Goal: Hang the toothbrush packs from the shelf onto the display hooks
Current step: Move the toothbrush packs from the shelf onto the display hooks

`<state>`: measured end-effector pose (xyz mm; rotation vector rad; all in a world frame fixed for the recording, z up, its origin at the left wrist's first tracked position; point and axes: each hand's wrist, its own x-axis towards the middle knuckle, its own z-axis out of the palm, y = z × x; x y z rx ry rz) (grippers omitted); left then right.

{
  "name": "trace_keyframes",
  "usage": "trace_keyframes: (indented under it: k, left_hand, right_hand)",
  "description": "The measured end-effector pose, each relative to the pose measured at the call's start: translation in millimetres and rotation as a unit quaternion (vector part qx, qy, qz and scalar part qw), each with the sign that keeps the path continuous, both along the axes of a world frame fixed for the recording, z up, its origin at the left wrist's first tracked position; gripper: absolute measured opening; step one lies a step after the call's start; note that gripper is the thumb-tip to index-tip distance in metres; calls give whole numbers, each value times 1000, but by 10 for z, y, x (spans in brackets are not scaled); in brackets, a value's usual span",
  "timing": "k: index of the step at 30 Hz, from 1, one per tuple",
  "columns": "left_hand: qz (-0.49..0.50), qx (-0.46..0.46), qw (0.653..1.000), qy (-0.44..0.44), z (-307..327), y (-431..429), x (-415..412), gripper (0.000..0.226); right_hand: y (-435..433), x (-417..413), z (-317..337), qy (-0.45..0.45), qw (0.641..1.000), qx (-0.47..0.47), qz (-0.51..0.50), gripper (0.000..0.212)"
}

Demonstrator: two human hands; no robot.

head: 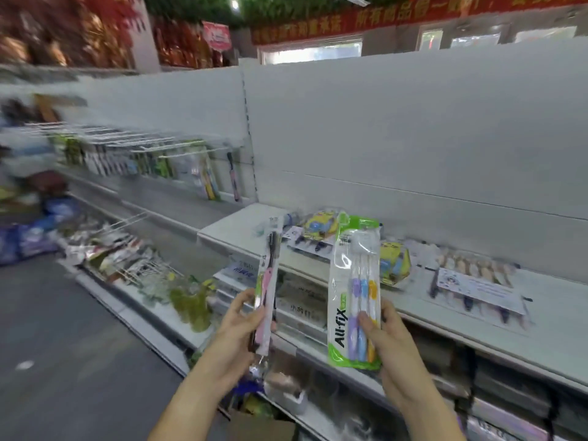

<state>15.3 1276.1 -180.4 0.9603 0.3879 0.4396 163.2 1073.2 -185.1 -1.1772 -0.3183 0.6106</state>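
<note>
Holding in left hand (237,326): fingers curled round the bottom of a slim pink pack (269,281), top end sticking up free.
And right hand (388,332): thumb and fingers pinching the low end of the All-fix 3-pack (354,291), upright.
Off left: hooks (133,138), well apart from me, blurry.
On shelf (556,313): more packs (477,281) lying flat.
Risk: both hands full, so I reckon threading 1-handed could miss a hook tip, or the low grip lets a pack flop and drop.

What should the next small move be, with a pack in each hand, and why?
Probably turn left and carry both packs toward the display hooks. The left hand grips the narrow pink pack, the right hand the green All-fix pack; both are well short of the hooks, which sit further up and left.
</note>
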Motion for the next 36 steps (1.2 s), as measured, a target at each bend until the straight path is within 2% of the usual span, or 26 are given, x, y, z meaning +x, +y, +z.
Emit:
trace_keyframes:
  k: [2, 5, 9, 12, 15, 16, 19, 22, 25, 27, 30, 36]
  left_hand:
    - [50, -5, 999, 7, -104, 150, -251, 41]
    - [114, 0, 993, 25, -289, 443, -657, 44]
    - [136, 77, 982, 101, -655, 891, -1265, 46]
    - [141, 68, 976, 154, -987, 1245, -1757, 41]
    - [159, 26, 969, 189, -1362, 1650, -2254, 75]
    - [172, 5, 966, 193, -1530, 1777, -2425, 72]
    - [201, -50, 958, 200, -1904, 2108, -2878, 43]
    - [198, -48, 953, 225, -2211, 2401, -3266, 47]
    - [203, -60, 940, 266, -2460, 2661, -3523, 40]
    - [207, -65, 934, 284, -2588, 2821, -3581, 37]
    - [223, -85, 932, 273, -2709, 3040, -3568, 29]
    - [230, -111, 927, 274, -2856, 3620, -3436, 24]
  right_hand:
    - [217, -189, -101, 16, 999, 6, 28, 43]
    - [495, -447, -243, -12, 998, -23, 65, 48]
    - [1003, -781, -483, -59, 987, -94, 119, 45]
    - [1545, -1123, -744, -76, 974, -132, 166, 47]
    - [2170, -1539, -1030, -60, 966, -153, 200, 45]
    - [2362, -1686, -1147, -54, 962, -165, 210, 45]
    - [2874, -2067, -1477, -2, 949, -191, 250, 45]
    - [3263, -2354, -1818, 21, 940, -214, 266, 49]
    - [3512, -2595, -2065, 40, 937, -229, 260, 52]
    - [3628, -2690, -2183, 48, 932, -249, 259, 47]
    - [3798, -2722, -2343, 61, 922, -274, 266, 41]
    - [4406, -2573, -2594, 70, 912, -292, 279, 46]
